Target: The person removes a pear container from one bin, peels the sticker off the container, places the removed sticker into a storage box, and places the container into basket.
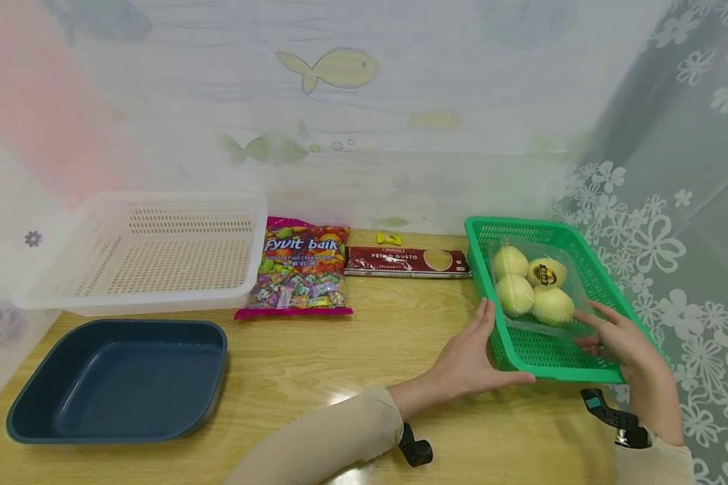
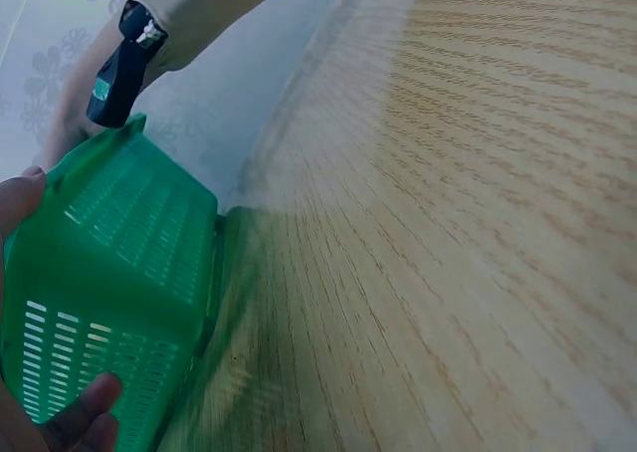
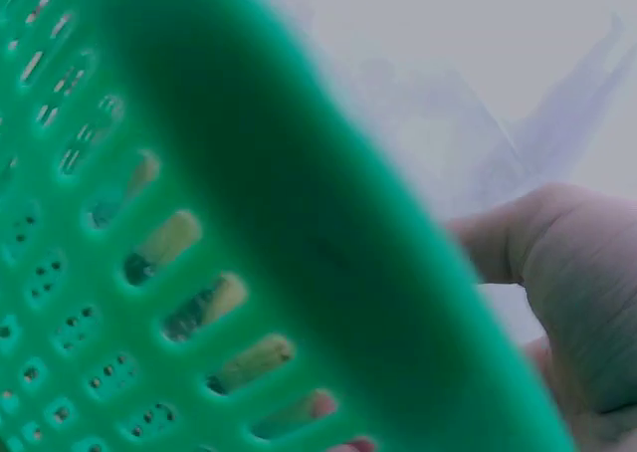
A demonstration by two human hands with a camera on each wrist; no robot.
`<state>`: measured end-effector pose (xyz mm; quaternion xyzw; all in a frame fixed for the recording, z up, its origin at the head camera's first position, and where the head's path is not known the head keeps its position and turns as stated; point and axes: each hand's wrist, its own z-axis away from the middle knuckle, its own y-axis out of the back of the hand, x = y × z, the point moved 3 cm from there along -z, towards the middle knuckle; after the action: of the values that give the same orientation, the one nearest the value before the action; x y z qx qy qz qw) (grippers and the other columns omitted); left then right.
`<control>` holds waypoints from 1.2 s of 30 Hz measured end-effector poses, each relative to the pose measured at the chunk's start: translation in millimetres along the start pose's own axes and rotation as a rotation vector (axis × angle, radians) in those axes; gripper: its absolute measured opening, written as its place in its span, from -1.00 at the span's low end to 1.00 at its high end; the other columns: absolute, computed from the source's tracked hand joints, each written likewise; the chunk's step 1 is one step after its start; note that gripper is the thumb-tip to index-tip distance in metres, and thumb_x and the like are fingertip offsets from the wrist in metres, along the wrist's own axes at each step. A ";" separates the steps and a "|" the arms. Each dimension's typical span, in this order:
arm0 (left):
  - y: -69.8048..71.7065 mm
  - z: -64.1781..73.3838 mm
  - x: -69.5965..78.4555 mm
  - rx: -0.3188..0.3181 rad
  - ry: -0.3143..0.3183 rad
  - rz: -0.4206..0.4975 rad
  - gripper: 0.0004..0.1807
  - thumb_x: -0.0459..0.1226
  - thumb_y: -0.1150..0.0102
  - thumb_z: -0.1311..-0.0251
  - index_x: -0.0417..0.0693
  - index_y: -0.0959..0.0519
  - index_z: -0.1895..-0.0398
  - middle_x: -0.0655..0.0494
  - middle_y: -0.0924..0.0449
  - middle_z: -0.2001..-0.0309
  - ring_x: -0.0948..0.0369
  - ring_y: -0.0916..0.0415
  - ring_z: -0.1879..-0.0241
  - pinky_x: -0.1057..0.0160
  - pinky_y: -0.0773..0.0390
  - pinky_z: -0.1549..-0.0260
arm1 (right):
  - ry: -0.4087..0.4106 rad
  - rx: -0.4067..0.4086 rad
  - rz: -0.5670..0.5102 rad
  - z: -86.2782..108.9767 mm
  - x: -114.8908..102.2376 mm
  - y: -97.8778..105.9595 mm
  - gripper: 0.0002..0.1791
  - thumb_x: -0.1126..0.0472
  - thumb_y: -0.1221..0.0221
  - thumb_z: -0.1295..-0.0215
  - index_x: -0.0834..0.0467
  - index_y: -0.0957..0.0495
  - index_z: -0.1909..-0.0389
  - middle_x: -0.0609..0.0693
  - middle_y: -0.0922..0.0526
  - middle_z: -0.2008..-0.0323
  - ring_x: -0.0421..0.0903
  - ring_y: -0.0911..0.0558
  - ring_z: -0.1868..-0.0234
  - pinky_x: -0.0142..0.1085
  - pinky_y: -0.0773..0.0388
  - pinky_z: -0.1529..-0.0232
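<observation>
On the right of the table in the head view sits a green plastic basket [image 1: 573,369] with slotted walls. A clear pack of round, pale yellow-green fruit [image 1: 514,295] lies tilted inside it, a black label on one fruit. My left hand [image 1: 464,360] grips the basket's near left corner, thumb along the front rim and fingers on the left wall. Reaching over the basket, my right hand [image 1: 631,343] holds the pack's near right corner with its fingertips. The right wrist view shows the basket wall [image 3: 299,193] close up, fruit and fingertips partly visible through its slots.
Left of the basket lie a spaghetti packet [image 1: 409,261], a small yellow wrapped piece [image 1: 389,238] and a bag of fruit chews [image 1: 303,269]. A white basket [image 1: 176,300] and a dark blue tub [image 1: 118,434] stand at left. Curtains [image 1: 704,222] hang behind and at right.
</observation>
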<state>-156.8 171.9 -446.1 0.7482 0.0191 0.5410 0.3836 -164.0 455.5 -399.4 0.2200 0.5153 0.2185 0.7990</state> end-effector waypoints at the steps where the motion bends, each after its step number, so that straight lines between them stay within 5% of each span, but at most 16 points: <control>1: 0.3 0.5 0.1 0.001 0.002 -0.002 0.41 0.39 -0.40 -0.13 0.14 0.34 -0.75 0.16 0.34 -0.75 0.08 -0.16 -0.61 0.22 -0.49 -0.36 | -0.005 -0.008 -0.004 -0.8 0.2 0.3 0.00 -0.22 0.06 -0.68 0.27 0.38 -0.70 0.44 -0.47 -0.26 -0.24 -0.74 0.24 -0.23 -0.74 0.11; 4: 0.1 0.9 0.1 -0.001 0.003 -0.003 0.41 0.39 -0.39 -0.13 0.13 0.34 -0.75 0.15 0.35 -0.75 0.08 -0.15 -0.61 0.22 -0.47 -0.38 | -0.023 -0.036 -0.034 -2.6 1.9 0.7 0.05 -0.21 -0.01 -0.66 0.29 0.39 -0.70 0.44 -0.48 -0.24 -0.17 -0.78 0.21 -0.20 -0.75 0.09; 8: -0.4 0.4 0.7 0.001 0.000 -0.008 0.40 0.39 -0.39 -0.14 0.11 0.32 -0.75 0.16 0.36 -0.75 0.08 -0.12 -0.62 0.22 -0.43 -0.41 | -0.038 -0.064 -0.098 -3.0 3.6 1.1 0.03 -0.14 -0.03 -0.67 0.27 0.44 -0.69 0.63 -0.03 -0.52 -0.22 -0.81 0.20 -0.24 -0.76 0.07; 10: -0.1 0.7 1.6 0.006 0.000 -0.010 0.41 0.39 -0.40 -0.13 0.09 0.31 -0.75 0.17 0.36 -0.75 0.08 -0.13 -0.62 0.22 -0.44 -0.41 | -0.039 -0.064 -0.135 -3.3 4.4 2.2 0.03 -0.10 -0.05 -0.67 0.24 0.44 -0.70 0.54 -0.30 -0.39 -0.22 -0.81 0.21 -0.26 -0.76 0.09; 12: 0.1 1.0 2.1 0.008 0.001 -0.012 0.41 0.39 -0.40 -0.13 0.10 0.31 -0.75 0.19 0.36 -0.75 0.08 -0.14 -0.61 0.23 -0.45 -0.40 | -0.031 -0.064 -0.186 -3.4 5.0 3.5 0.01 -0.05 -0.07 -0.68 0.20 0.44 -0.71 0.18 -0.55 -0.19 -0.19 -0.82 0.22 -0.26 -0.76 0.11; 14: 0.2 1.3 2.3 0.010 0.002 -0.013 0.41 0.38 -0.41 -0.13 0.10 0.31 -0.75 0.18 0.36 -0.75 0.08 -0.16 -0.61 0.23 -0.46 -0.39 | -0.025 -0.059 -0.232 -3.2 5.3 4.6 0.00 0.00 -0.09 -0.67 0.17 0.42 -0.72 -0.11 -0.53 -0.07 -0.18 -0.82 0.24 -0.27 -0.76 0.15; 16: 0.1 1.6 2.0 0.010 0.005 -0.012 0.41 0.38 -0.41 -0.12 0.11 0.32 -0.75 0.18 0.35 -0.75 0.07 -0.17 -0.60 0.23 -0.47 -0.38 | -0.022 -0.062 -0.276 -2.8 5.5 4.7 -0.02 0.04 -0.09 -0.68 0.13 0.41 -0.72 0.01 -0.53 -0.12 -0.18 -0.82 0.26 -0.29 -0.76 0.17; 19: 0.2 1.7 1.4 0.011 0.005 -0.011 0.42 0.38 -0.41 -0.12 0.12 0.33 -0.75 0.17 0.34 -0.75 0.07 -0.18 -0.60 0.23 -0.48 -0.37 | -0.015 -0.056 -0.290 -2.3 4.8 3.6 -0.05 0.05 -0.07 -0.69 0.11 0.41 -0.72 0.56 -0.11 -0.47 -0.25 -0.81 0.26 -0.32 -0.75 0.18; 21: 0.3 1.3 1.0 0.009 0.005 -0.009 0.42 0.39 -0.41 -0.12 0.14 0.34 -0.75 0.18 0.35 -0.75 0.08 -0.17 -0.60 0.22 -0.48 -0.37 | -0.006 -0.052 -0.260 -2.2 4.4 3.2 -0.06 0.00 -0.03 -0.70 0.11 0.41 -0.72 0.59 0.25 -0.60 -0.30 -0.80 0.25 -0.36 -0.73 0.17; 23: 0.3 1.2 1.0 0.007 0.005 -0.002 0.42 0.39 -0.40 -0.12 0.15 0.35 -0.75 0.19 0.36 -0.75 0.08 -0.16 -0.61 0.22 -0.48 -0.37 | 0.004 -0.039 -0.223 -1.5 4.2 3.3 -0.08 -0.05 0.00 -0.71 0.10 0.39 -0.72 0.53 0.34 -0.63 -0.35 -0.78 0.23 -0.42 -0.67 0.18; 25: 0.1 0.9 0.9 0.005 0.006 0.006 0.41 0.38 -0.41 -0.12 0.16 0.35 -0.75 0.23 0.38 -0.75 0.09 -0.16 -0.61 0.22 -0.48 -0.37 | 0.022 -0.021 -0.219 -0.6 4.9 4.3 -0.11 -0.08 0.01 -0.71 0.10 0.33 -0.73 0.36 -0.12 -0.62 -0.36 -0.79 0.24 -0.47 -0.62 0.17; 28: -0.2 0.6 1.0 0.004 0.007 0.014 0.41 0.37 -0.42 -0.12 0.16 0.34 -0.75 0.27 0.39 -0.74 0.09 -0.15 -0.61 0.21 -0.48 -0.37 | 0.041 -0.001 -0.326 1.3 6.0 4.4 -0.21 0.01 -0.01 -0.71 -0.02 0.16 -0.75 -0.27 -0.68 -0.19 -0.31 -0.81 0.26 -0.44 -0.63 0.21; 30: -0.4 0.4 1.1 0.005 0.005 0.013 0.41 0.37 -0.42 -0.12 0.15 0.33 -0.75 0.27 0.39 -0.74 0.10 -0.15 -0.61 0.22 -0.48 -0.37 | 0.050 0.010 -0.433 2.6 6.8 4.0 -0.32 0.10 -0.05 -0.69 -0.23 -0.08 -0.70 -0.60 -0.64 0.12 -0.25 -0.83 0.29 -0.39 -0.70 0.23; 36: -0.5 0.7 0.7 0.008 0.000 0.000 0.41 0.38 -0.41 -0.12 0.14 0.33 -0.75 0.21 0.36 -0.75 0.08 -0.18 -0.60 0.22 -0.50 -0.35 | 0.034 0.074 -0.575 7.3 6.2 2.0 -0.61 0.18 -0.10 -0.65 -0.40 -0.61 -0.22 -0.48 -0.60 0.23 -0.18 -0.84 0.34 -0.26 -0.78 0.20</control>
<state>-155.7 172.2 -445.9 0.7499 0.0212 0.5409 0.3804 -155.2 459.7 -400.0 0.0903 0.5774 -0.0325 0.8108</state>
